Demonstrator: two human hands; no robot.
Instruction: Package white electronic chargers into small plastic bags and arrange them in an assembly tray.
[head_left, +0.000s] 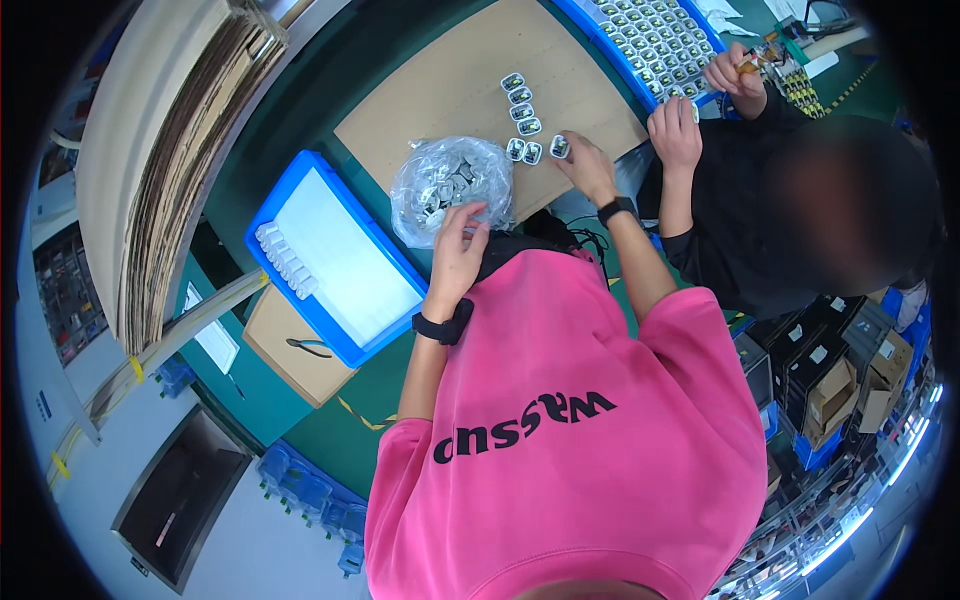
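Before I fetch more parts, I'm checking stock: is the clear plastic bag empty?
Not empty: small gray pieces show inside the clear plastic bag, by the left hand. Exactly how full, I cannot tell.

A small white casing (560,147), rounded and oblong, is held with its open side up, showing dark and yellowish-green parts inside. It is just right of six similar casings (521,112) standing loosely grouped. Left of them sits a clear, crumpled plastic bag (404,200), bulging with loose greyish-white pieces (460,182).
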